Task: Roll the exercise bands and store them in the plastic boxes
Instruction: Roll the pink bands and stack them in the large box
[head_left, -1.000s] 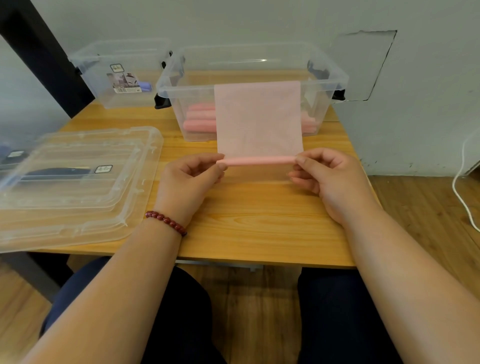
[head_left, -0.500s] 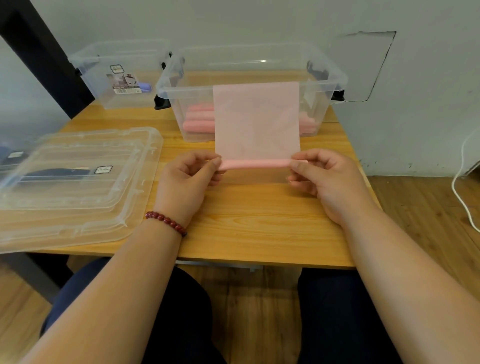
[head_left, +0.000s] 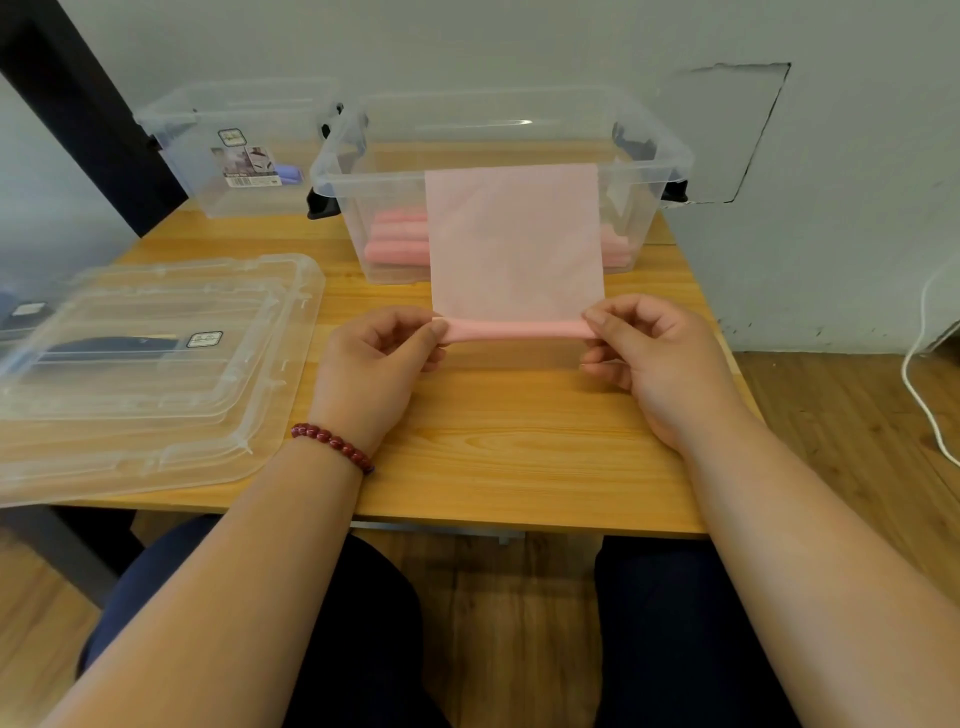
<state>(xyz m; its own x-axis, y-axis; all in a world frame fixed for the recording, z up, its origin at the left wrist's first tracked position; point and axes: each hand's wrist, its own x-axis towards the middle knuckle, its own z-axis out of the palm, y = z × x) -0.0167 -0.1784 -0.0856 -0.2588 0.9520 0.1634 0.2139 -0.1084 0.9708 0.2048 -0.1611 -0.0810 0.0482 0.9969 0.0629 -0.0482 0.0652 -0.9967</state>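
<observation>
A thin pink exercise band hangs over the front rim of the big clear plastic box and runs down to a tight roll above the table. My left hand pinches the roll's left end. My right hand pinches its right end. Inside the big box lie several rolled pink bands. A smaller clear box stands at the back left with a bluish rolled band inside.
Clear lids lie stacked on the left of the wooden table. A wall stands close behind the boxes. A white cable trails over the floor on the right. My knees are under the table's front edge.
The roll has grown slightly as both hands turned it, and the flat part of the band has shortened a little. The hands stay in nearly the same place.
</observation>
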